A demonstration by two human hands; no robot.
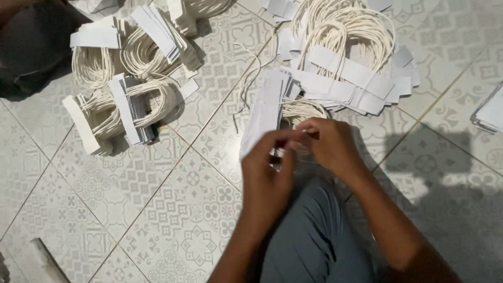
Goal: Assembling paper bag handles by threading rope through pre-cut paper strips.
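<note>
Head view: white paper strip (260, 121) pinched between both hands (301, 152).

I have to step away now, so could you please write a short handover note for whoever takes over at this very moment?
Left hand: pinching a stack of white paper strips with cord loops, held over the lap.
Right hand: fingertips meeting the left hand's at the same stack; whether its grip is closed on it is unclear.
Done: bundled handle stacks lie on the tiled floor to the left.
Left: a loose heap of strips and cord loops lies ahead, unbundled. One loose cord lies between the piles.
</note>
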